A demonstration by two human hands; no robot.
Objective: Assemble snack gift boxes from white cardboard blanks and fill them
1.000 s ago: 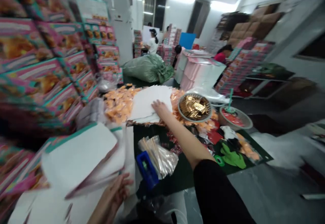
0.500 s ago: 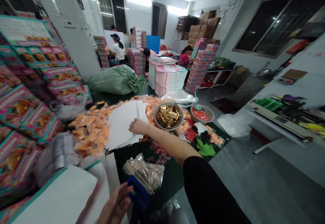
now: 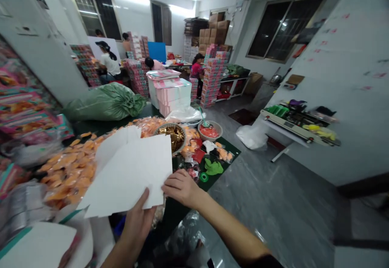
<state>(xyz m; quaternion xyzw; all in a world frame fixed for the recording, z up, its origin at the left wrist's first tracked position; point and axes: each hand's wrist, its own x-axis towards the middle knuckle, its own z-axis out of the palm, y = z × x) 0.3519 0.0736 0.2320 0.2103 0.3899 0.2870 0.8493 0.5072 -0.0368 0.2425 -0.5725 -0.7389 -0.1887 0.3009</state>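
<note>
Both my hands hold a flat white cardboard sheet [image 3: 130,174] in the air over the table. My left hand [image 3: 138,219] grips its near edge from below, thumb on top. My right hand [image 3: 180,187] pinches its lower right corner with the fingers closed. A second white sheet [image 3: 114,144] shows just behind it, over a heap of orange snack packets [image 3: 65,170]. Right of the sheet stands a bowl of gold-wrapped sweets [image 3: 173,132].
A dark green table [image 3: 225,154] carries a red-filled bowl [image 3: 209,131], a green cloth [image 3: 213,166] and a tape roll [image 3: 203,176]. Pink printed boxes [image 3: 24,110] are stacked at the left, a green sack [image 3: 106,101] behind. People work at the far tables. Grey floor lies to the right.
My right hand has lifted the white sheet off the pile and drawn it toward me; my left hand left the blue object and took the sheet's near edge. The view swung right.
</note>
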